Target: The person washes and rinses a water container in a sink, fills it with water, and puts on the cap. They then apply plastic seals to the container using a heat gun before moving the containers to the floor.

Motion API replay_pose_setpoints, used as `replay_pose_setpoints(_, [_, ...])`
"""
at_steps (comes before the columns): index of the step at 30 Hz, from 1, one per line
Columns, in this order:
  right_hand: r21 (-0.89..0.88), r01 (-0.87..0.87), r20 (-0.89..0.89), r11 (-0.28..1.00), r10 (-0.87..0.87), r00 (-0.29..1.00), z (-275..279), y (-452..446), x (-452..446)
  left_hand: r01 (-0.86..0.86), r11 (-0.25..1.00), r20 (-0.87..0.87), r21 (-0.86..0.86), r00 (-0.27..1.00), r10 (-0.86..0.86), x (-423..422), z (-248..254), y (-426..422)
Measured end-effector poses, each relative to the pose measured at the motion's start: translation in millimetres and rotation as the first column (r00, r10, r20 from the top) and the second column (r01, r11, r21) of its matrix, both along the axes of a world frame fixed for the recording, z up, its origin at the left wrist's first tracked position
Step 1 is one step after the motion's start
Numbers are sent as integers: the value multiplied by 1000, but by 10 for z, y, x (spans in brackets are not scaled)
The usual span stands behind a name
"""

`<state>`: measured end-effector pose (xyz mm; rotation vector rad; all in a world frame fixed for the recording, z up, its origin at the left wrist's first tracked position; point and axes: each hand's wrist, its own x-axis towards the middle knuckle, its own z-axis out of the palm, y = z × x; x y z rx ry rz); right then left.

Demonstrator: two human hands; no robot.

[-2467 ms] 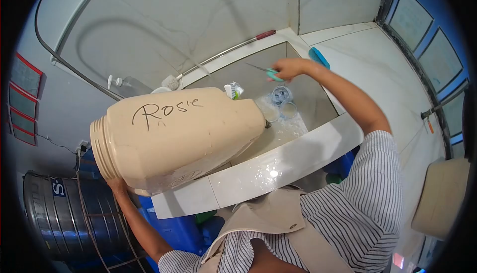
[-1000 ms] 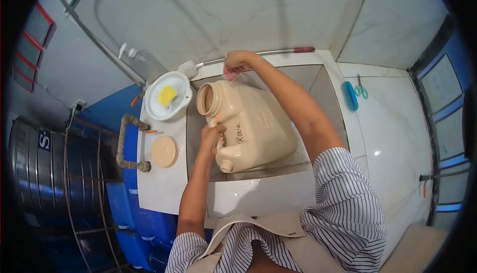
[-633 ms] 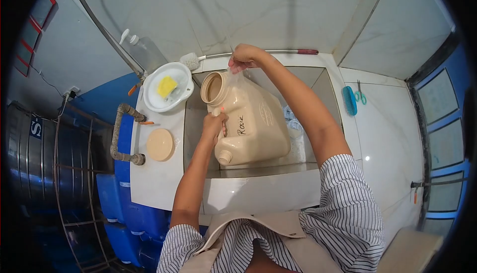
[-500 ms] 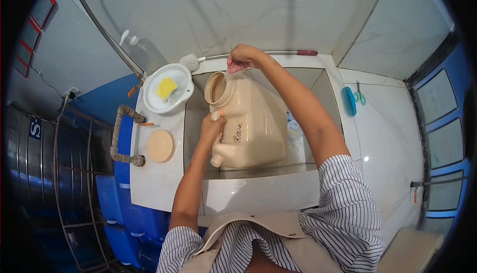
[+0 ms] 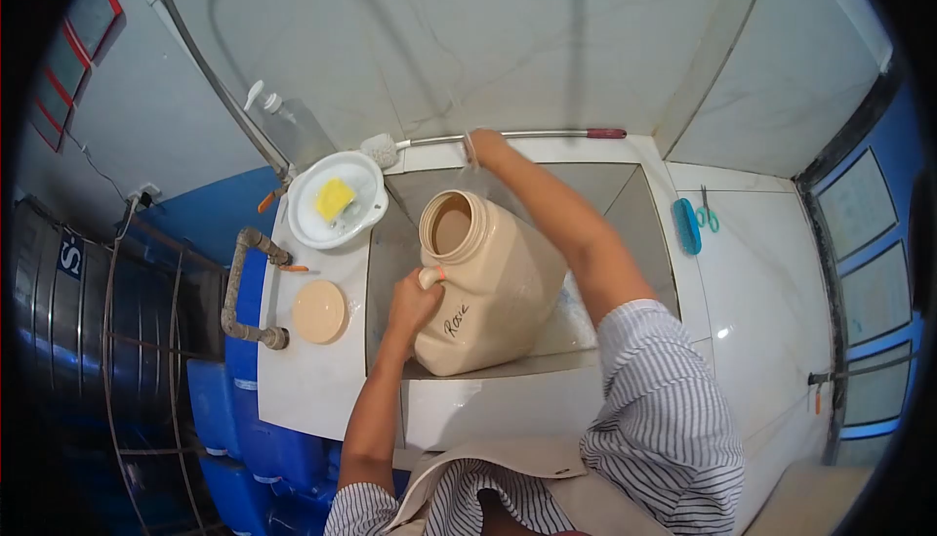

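Observation:
A large beige jug (image 5: pixel 488 292) marked "Rosie" stands tilted in the tiled sink (image 5: pixel 634 233), its wide mouth uncapped and facing up. My left hand (image 5: pixel 415 302) is wrapped round the jug's handle, below the mouth. Beyond the mouth, at the sink's back edge, my right hand (image 5: pixel 483 150) is closed on a thin clear piece of plastic, which hangs down behind the jug's rim. Its fingertips are partly hidden. A round beige lid (image 5: pixel 320 311) lies on the ledge left of the sink.
A white basin (image 5: pixel 366 214) with a yellow sponge (image 5: pixel 334 199) sits at the back left, near a pump bottle (image 5: pixel 293 131). A long-handled brush (image 5: pixel 381 150) lies behind the sink. At the right are a blue brush (image 5: pixel 686 226) and scissors (image 5: pixel 707 216). Pipes (image 5: pixel 234 292) rise at the left.
The scissors were released onto the right counter. The jug turned from lying sideways to mouth up, with my left hand now on its handle. Most recently it tilted further and my right hand shifted slightly.

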<state>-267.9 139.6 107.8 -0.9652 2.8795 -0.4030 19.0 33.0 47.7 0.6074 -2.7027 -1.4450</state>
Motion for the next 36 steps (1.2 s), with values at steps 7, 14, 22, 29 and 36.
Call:
replay_pose_setpoints(7, [-199, -56, 571, 978, 162, 805, 666, 149, 278, 103, 962, -1, -253, 994, -107, -443, 47, -53])
replay_pose_setpoints(14, [-293, 306, 854, 906, 103, 511, 751, 162, 352, 241, 729, -162, -641, 886, -435, -1221, 6, -32])
replay_pose_setpoints(22, [-326, 197, 743, 925, 123, 657, 807, 138, 376, 466, 796, 29, -387, 869, -494, -1081, 569, 54])
replay_pose_setpoints(29, [-268, 116, 664, 956, 96, 742, 812, 195, 372, 289, 814, -143, -504, 901, -409, -73, 355, 188])
replay_pose_setpoints(36, [-382, 232, 809, 895, 202, 553, 657, 250, 330, 275, 720, -304, -638, 769, -563, 434, 1150, -72])
